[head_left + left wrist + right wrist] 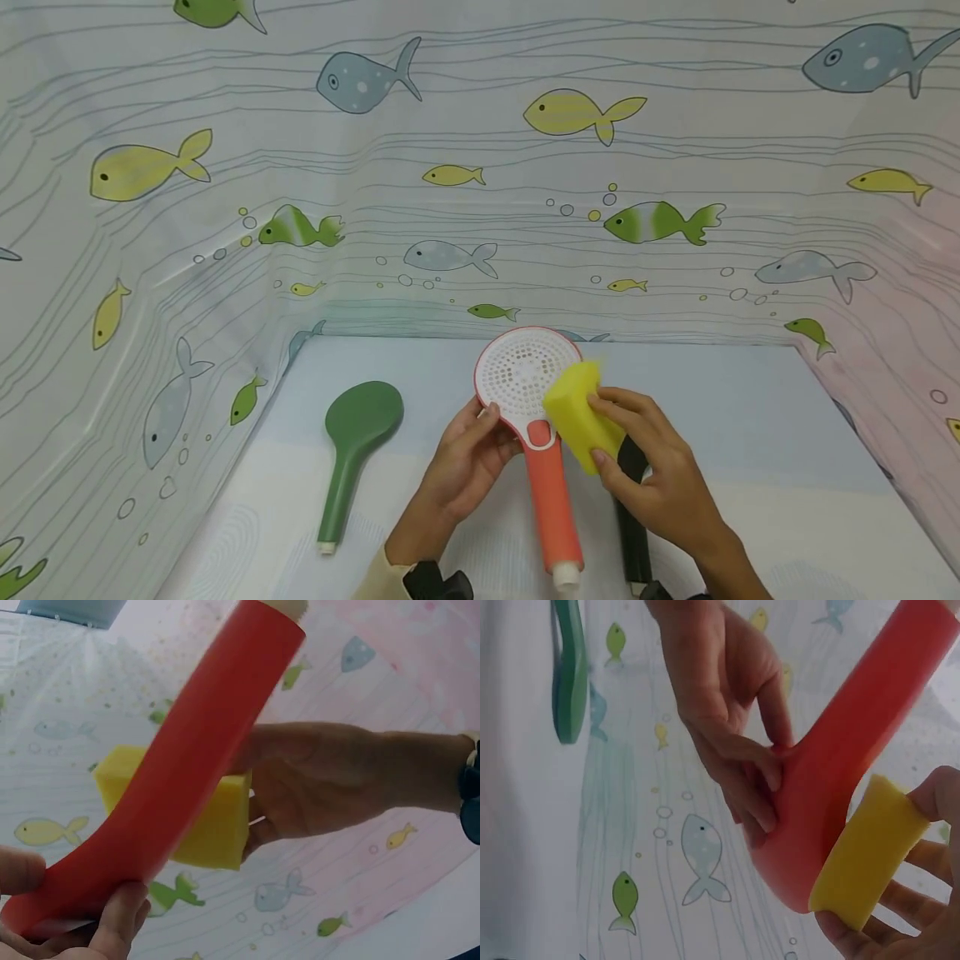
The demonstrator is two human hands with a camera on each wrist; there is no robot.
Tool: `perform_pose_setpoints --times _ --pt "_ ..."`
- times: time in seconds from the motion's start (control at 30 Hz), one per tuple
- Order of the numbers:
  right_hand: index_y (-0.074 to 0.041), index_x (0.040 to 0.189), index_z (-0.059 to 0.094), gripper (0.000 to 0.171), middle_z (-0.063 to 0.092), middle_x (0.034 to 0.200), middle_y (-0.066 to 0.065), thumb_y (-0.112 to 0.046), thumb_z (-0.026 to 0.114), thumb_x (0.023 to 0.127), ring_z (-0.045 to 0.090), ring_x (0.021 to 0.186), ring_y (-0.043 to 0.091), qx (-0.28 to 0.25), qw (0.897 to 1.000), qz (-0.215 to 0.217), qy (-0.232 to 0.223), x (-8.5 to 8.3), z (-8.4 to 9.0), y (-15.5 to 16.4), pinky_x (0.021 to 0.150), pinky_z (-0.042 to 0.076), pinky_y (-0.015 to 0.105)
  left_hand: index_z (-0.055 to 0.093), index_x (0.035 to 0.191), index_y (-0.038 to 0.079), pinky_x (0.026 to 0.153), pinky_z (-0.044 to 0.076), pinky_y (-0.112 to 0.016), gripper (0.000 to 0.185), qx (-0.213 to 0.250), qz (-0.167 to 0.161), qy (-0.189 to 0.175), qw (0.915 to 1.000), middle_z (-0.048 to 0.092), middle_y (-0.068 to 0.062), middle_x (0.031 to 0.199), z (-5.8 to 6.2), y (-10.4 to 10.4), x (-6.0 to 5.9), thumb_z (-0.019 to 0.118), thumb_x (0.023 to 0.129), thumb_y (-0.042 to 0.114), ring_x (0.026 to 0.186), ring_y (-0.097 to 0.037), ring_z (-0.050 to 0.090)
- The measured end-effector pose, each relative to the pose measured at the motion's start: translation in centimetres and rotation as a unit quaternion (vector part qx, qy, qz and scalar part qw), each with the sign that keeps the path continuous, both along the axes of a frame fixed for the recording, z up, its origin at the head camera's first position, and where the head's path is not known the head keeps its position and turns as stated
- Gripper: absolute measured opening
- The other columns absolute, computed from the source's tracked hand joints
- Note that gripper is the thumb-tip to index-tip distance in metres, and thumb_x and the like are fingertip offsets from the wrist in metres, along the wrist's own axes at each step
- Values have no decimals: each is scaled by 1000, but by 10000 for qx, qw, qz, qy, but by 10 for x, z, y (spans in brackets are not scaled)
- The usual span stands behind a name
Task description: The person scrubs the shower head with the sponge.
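Note:
A red shower head [551,492] with a white perforated face is held up in my left hand [472,458], gripped around the back and edge of its head. The right wrist view shows those left fingers [761,802] curled against the red back [795,847]. My right hand [660,475] pinches a yellow sponge [581,412] between thumb and fingers. In the head view the sponge overlaps the right edge of the white face; from the right wrist it lies against the head's rim. The left wrist view has the sponge [214,825] partly behind the red handle [195,735].
A green shower head [363,425] lies face down on the table [255,517] to the left. Beneath my right hand lies a black handle [633,533], its upper part hidden. Fish-patterned curtains [450,208] enclose the table at the back and sides.

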State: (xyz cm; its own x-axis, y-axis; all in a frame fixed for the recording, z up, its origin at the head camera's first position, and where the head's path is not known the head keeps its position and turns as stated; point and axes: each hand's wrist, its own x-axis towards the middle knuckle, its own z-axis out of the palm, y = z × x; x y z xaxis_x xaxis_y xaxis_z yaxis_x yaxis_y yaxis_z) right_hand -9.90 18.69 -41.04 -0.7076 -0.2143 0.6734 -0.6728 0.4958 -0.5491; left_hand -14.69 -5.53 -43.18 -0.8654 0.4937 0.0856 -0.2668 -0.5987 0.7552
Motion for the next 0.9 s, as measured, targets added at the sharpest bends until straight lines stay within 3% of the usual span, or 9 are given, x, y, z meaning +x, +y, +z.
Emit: perform_pose_setpoints --times 0.3,0.4,0.53,0.63,0.7,0.77,0.9 --pt "-9 135 59 64 57 136 7 8 71 75 55 120 11 64 9920 1255 -145 11 7 -3 100 47 13 21 154 2 96 56 -26 52 91 363 -225 9990 56 -5 132 3 -4 -2 41 108 19 108 -14 63" --pt "-9 134 60 64 57 136 8 5 72 73 57 118 14 341 9838 1761 -49 17 11 1 97 50 16 23 153 4 95 56 -26 51 90 500 -302 9982 58 -4 130 3 -5 -2 41 108 19 107 -13 65" --pt "-16 138 58 61 54 140 2 -4 75 80 56 119 13 936 9695 2232 -386 31 19 5 95 53 21 26 152 4 93 57 -27 49 85 638 -379 9972 60 -3 127 3 -6 -3 43 108 18 105 -12 67" --pt "-20 139 57 57 52 142 0 -11 75 87 57 118 11 1111 9568 2582 -740 41 26 7 93 55 21 27 151 3 93 57 -28 48 49 767 -416 9962 61 -4 127 3 -7 -4 43 108 17 105 -13 68" --pt "-19 139 58 54 53 140 1 -17 76 88 59 115 11 1157 9466 2922 -721 45 28 9 91 55 18 27 151 3 93 57 -30 47 22 869 -411 9954 61 -4 127 2 -7 -4 43 108 16 106 -14 68" --pt "-20 135 60 50 57 136 1 -20 77 88 60 114 10 1255 9334 3322 -524 48 30 9 88 54 14 28 150 4 92 57 -29 46 0 964 -415 9945 61 -4 127 1 -7 -5 42 108 15 105 -14 68" --pt "-17 126 66 39 66 118 -1 -20 76 89 62 105 3 1672 8960 4110 176 49 33 7 85 49 6 28 150 5 91 58 -28 46 53 1045 -453 9935 60 -4 127 0 -8 -8 42 107 13 105 -13 66"
